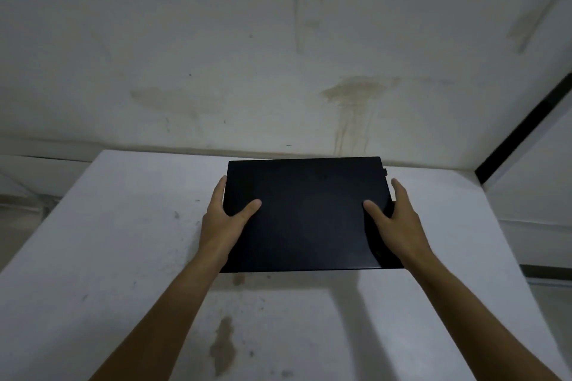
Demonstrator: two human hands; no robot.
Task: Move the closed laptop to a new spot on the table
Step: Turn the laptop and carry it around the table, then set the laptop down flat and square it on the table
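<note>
The closed, flat black laptop [306, 213] sits at the far edge of the white stained desk [117, 257]. The left hand [224, 219] and right hand [399, 223] each grip a side edge, thumbs pressed on its lid.

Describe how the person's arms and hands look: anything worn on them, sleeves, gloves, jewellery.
Both arms are bare from the bottom of the picture up to the hands; no sleeve shows. The left hand and the right hand wear no gloves. No watch, bracelet or ring shows on the wrists or on the fingers in view. The light is dim, so small marks cannot be made out.
</note>
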